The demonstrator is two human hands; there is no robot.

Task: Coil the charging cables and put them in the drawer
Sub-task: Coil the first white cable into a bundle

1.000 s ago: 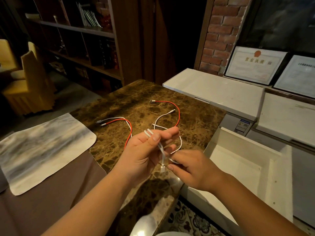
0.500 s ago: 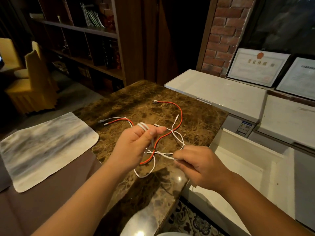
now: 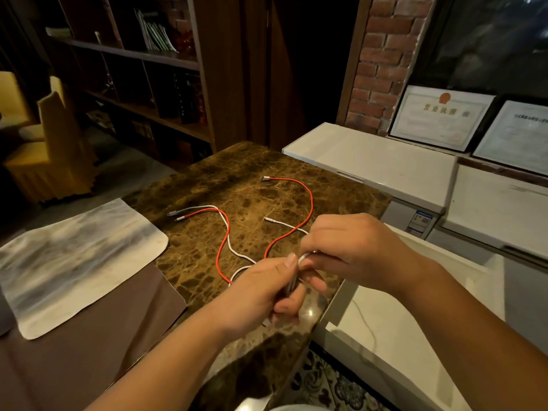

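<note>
Meeting over the near edge of the marble surface [image 3: 207,185], the left hand [image 3: 261,295] and right hand [image 3: 353,250] have closed together since half a second ago, both pinched on the white cable [image 3: 237,252], whose gathered loops now sit between the fingers. Its loose length trails back across the surface, crossing the red cable [image 3: 308,203], which lies flat in an S-curve. At the right, the open white drawer [image 3: 335,304] holds a thin pale strand.
</note>
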